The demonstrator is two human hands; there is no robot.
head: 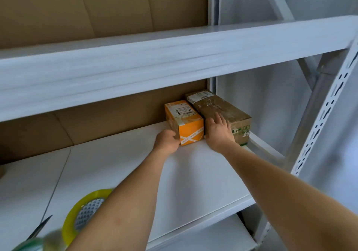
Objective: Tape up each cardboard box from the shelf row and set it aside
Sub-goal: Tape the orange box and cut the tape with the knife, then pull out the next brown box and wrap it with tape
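- Shelf board (193, 173): smooth white panel, matt, faint sheen.
- Upright post (321, 119) at the shelf's right edge: white-painted perforated metal.
- Orange box (190, 124) near the back right corner: printed cardboard, paper label on top, glossy tape bands.
- Brown box (230, 111) touching it: plain cardboard, dull, creased clear tape over the top, paper label.
- Tape roll (81, 208) at the front edge: glossy, translucent yellow-green plastic.
- Backing sheet (116, 9): matt brown cardboard.
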